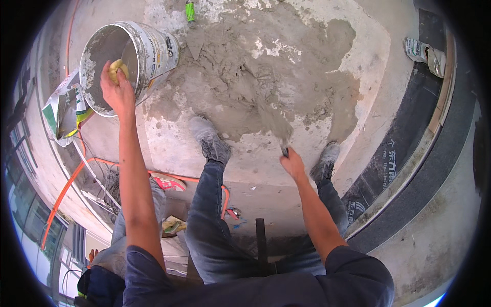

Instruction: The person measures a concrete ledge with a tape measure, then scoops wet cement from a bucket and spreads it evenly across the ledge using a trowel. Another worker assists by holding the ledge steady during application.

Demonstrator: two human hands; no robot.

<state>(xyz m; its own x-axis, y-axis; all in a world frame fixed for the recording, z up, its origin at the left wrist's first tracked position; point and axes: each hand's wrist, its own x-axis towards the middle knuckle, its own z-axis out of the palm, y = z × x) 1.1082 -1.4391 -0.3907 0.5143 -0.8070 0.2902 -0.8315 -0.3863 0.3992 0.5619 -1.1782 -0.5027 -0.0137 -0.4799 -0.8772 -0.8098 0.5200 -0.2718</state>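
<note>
My left hand [118,92] is at the mouth of a white bucket [158,51] on the left, its fingers closed round a yellow sponge [118,70]. Grey smears coat the bucket's inside wall. Farther right and nearer to me, my right hand [294,165] grips the dark handle of a trowel [285,149]. The trowel's blade is smeared by motion and hard to tell from the mortar. A broad patch of wet grey mortar [230,77] spreads over the floor in front of my feet. Near its far edge lies a second trowel with a green handle [190,12].
A torn white and green bag [64,115] leans beside the bucket. An orange cable [64,192] runs across the floor at left. Another person's red shoe [169,182] is near my left leg. Black sheeting [391,146] and a wooden edge strip line the right; a crumpled can-like container [415,49] lies there.
</note>
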